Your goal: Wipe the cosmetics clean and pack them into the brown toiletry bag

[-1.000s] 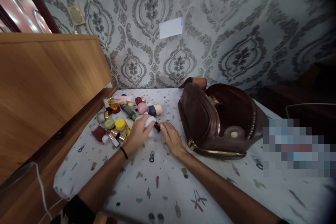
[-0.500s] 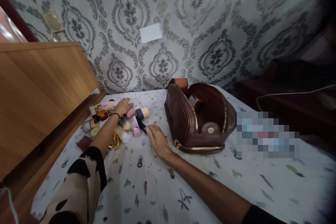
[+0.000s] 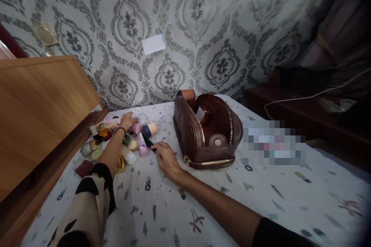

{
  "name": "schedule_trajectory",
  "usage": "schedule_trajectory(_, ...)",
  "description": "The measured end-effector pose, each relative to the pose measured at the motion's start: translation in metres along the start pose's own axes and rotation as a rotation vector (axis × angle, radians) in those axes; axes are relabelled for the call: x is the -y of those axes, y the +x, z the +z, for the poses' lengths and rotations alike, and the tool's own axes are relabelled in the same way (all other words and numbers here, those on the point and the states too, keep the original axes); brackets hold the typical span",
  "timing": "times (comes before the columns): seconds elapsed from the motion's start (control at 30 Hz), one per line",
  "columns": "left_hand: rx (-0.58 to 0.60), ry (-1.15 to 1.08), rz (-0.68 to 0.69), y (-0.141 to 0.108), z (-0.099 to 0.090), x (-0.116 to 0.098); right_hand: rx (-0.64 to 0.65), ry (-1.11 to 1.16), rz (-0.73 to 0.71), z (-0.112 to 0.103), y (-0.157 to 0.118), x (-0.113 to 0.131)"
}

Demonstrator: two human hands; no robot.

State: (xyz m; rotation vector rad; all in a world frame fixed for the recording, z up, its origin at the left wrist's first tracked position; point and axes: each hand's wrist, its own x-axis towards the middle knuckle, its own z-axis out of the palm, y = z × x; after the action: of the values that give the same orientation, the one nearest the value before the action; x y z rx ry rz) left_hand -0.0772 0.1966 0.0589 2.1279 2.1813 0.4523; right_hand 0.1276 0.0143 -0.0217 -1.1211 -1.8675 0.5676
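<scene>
My left hand [image 3: 127, 120], with a dark band at its wrist, reaches over the far side of a cluster of cosmetics. Its fingers curl down beside a pink rounded container [image 3: 136, 127]; what they grip is hidden. My right hand [image 3: 167, 160] pinches the near end of a slim black stick-like item [image 3: 148, 142], its exact kind unclear. Touching or close to that item are a purple-and-white tube [image 3: 142, 146] and a navy-and-peach container [image 3: 150, 128]. A pale tube [image 3: 129, 156] and a gold item [image 3: 121, 164] lie nearer me.
Right of my hands stands a brown leather bag [image 3: 188, 135], its top unzipped, with a glittery item [image 3: 200, 114] inside. A blurred patch [image 3: 272, 142] covers something farther right. A wooden panel [image 3: 52, 112] borders the left; patterned wallpaper [image 3: 197, 11] rises behind the printed sheet [image 3: 162, 208].
The camera view has turned slightly right, so everything sits farther left. The right fingers have closed on the black item's near end. The left hand stays over the cosmetics.
</scene>
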Motion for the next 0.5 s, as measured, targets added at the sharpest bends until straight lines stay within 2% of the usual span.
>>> schedule_trajectory(0.27, -0.141, -0.04, -0.035, -0.011, -0.001, 0.015, 0.01, 0.015, -0.013, 0.0, 0.001, 0.001)
schedule_trajectory(0.4, -0.14, -0.065, -0.018, -0.018, -0.004, 0.025, 0.014, 0.015, -0.005, 0.0, 0.001, 0.001)
schedule_trajectory(0.5, -0.135, -0.079, 0.017, -0.018, -0.004, 0.023, 0.014, 0.011, -0.004, -0.001, 0.0, 0.002)
